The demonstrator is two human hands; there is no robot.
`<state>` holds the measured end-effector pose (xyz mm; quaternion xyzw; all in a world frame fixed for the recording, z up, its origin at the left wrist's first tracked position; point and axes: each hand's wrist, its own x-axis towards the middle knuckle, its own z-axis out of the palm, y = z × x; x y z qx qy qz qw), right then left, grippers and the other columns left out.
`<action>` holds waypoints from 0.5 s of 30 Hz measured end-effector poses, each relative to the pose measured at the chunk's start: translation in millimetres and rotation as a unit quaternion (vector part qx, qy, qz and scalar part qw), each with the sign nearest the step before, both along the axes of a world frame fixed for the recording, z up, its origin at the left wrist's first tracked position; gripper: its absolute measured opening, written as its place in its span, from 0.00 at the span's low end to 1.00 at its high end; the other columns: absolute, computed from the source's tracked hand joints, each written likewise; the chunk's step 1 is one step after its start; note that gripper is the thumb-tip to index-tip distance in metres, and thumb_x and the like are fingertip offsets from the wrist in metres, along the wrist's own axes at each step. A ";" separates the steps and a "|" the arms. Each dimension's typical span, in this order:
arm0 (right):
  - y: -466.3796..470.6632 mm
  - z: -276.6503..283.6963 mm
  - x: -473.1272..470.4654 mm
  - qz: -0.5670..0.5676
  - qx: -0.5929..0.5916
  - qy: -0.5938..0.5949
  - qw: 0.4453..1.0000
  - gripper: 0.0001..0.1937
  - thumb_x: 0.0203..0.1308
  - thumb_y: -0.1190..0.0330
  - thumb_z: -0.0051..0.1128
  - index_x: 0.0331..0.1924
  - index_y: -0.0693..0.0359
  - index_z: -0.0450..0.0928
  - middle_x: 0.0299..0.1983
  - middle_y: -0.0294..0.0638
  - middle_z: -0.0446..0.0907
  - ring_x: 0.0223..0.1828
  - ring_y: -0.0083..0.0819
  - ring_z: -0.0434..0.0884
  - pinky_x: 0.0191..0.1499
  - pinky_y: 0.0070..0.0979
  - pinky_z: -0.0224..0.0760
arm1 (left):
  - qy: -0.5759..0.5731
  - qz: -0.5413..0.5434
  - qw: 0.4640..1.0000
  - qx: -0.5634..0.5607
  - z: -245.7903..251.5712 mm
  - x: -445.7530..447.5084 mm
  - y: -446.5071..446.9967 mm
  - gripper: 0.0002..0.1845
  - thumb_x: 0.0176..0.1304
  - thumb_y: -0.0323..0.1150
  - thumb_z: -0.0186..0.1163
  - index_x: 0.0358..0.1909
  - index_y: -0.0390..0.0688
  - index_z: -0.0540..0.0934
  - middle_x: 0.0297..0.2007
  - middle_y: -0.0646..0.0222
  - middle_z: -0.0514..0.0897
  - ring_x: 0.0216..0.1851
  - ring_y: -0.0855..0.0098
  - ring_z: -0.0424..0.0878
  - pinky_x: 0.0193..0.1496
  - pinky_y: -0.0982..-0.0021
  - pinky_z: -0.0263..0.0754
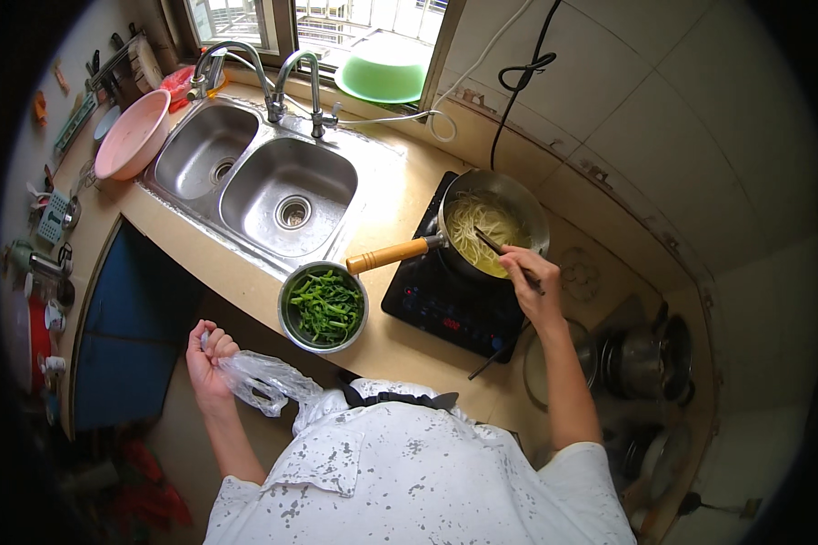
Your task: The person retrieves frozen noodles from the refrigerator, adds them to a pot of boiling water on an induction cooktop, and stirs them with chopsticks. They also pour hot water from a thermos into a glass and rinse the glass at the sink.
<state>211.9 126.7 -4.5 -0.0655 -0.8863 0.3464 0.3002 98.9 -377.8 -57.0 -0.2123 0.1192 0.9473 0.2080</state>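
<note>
My right hand (533,276) grips dark chopsticks (489,242), whose tips are in the pale noodles (476,221) and yellowish liquid. A metal saucepan (538,204) holds these, its wooden handle (388,256) pointing left. Under the pan is a black induction cooktop (419,303) with a lit red display. Closed around a crumpled clear plastic bag (262,381), my left hand (211,357) is held off the counter's front edge, at the left. Between the hands, a metal bowl (288,320) of cut leafy greens (325,308) rests on the counter, beneath the handle's end.
A double steel sink (344,225) with two faucets lies behind the bowl. A pink basin (136,133) leans at its left; a green basin (382,78) sits by the window. Pots (637,361) and a glass lid (538,371) stand right of my forearm. A black cord (501,129) runs behind the pan.
</note>
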 end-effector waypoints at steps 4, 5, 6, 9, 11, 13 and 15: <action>-2.1 -8.8 -4.6 -0.068 0.008 -0.031 0.997 0.04 0.61 0.77 0.59 0.36 0.71 0.82 0.39 0.48 0.85 0.36 0.29 0.84 0.38 0.21 0.75 | 0.008 -0.007 1.000 -0.004 1.5 -6.8 -4.7 0.13 0.71 0.35 0.51 0.30 0.40 0.76 0.12 0.77 0.57 0.13 0.81 0.52 0.19 0.78 0.50; -3.2 -11.4 -3.5 -0.044 -0.011 -0.071 0.996 0.05 0.62 0.76 0.59 0.35 0.70 0.82 0.39 0.48 0.85 0.36 0.29 0.84 0.38 0.21 0.75 | 0.019 -0.008 1.000 0.009 1.8 -8.3 -7.1 0.13 0.71 0.35 0.50 0.30 0.40 0.76 0.12 0.77 0.57 0.13 0.81 0.52 0.19 0.78 0.50; -2.7 -13.3 -4.9 -0.008 -0.006 -0.062 0.998 0.05 0.62 0.76 0.58 0.36 0.70 0.82 0.39 0.48 0.85 0.36 0.29 0.84 0.38 0.21 0.75 | 0.016 -0.006 1.000 0.009 1.3 -9.9 -9.0 0.13 0.71 0.35 0.51 0.30 0.40 0.76 0.13 0.77 0.57 0.13 0.82 0.52 0.19 0.78 0.50; 3.2 -12.5 -1.0 -0.066 -0.015 -0.020 0.998 0.05 0.61 0.76 0.57 0.36 0.69 0.83 0.39 0.50 0.85 0.35 0.32 0.84 0.37 0.23 0.76 | -0.006 -0.013 1.000 -0.003 -1.6 -16.1 -16.2 0.13 0.71 0.35 0.50 0.30 0.40 0.77 0.13 0.77 0.57 0.13 0.81 0.52 0.19 0.78 0.50; 9.2 -9.6 6.3 -0.117 -0.078 -0.008 0.990 0.06 0.63 0.76 0.55 0.36 0.70 0.82 0.38 0.44 0.85 0.35 0.26 0.83 0.39 0.22 0.76 | -0.001 -0.014 1.000 0.001 -4.3 -20.9 -22.4 0.13 0.72 0.35 0.50 0.30 0.40 0.77 0.13 0.77 0.57 0.13 0.81 0.52 0.19 0.78 0.50; 16.2 -9.0 13.1 -0.185 -0.207 0.031 0.960 0.09 0.66 0.72 0.55 0.36 0.70 0.82 0.37 0.41 0.84 0.35 0.23 0.81 0.39 0.22 0.77 | 0.001 -0.015 1.000 0.004 -8.0 -25.4 -29.3 0.13 0.72 0.35 0.50 0.30 0.40 0.77 0.13 0.77 0.57 0.13 0.81 0.52 0.19 0.78 0.50; 20.7 -11.0 23.1 -0.212 -0.259 0.059 0.941 0.12 0.69 0.67 0.54 0.36 0.69 0.81 0.36 0.39 0.83 0.35 0.23 0.81 0.40 0.23 0.78 | -0.008 -0.014 1.000 0.019 -10.6 -31.4 -34.8 0.13 0.72 0.35 0.50 0.31 0.40 0.77 0.13 0.77 0.57 0.13 0.81 0.52 0.19 0.77 0.50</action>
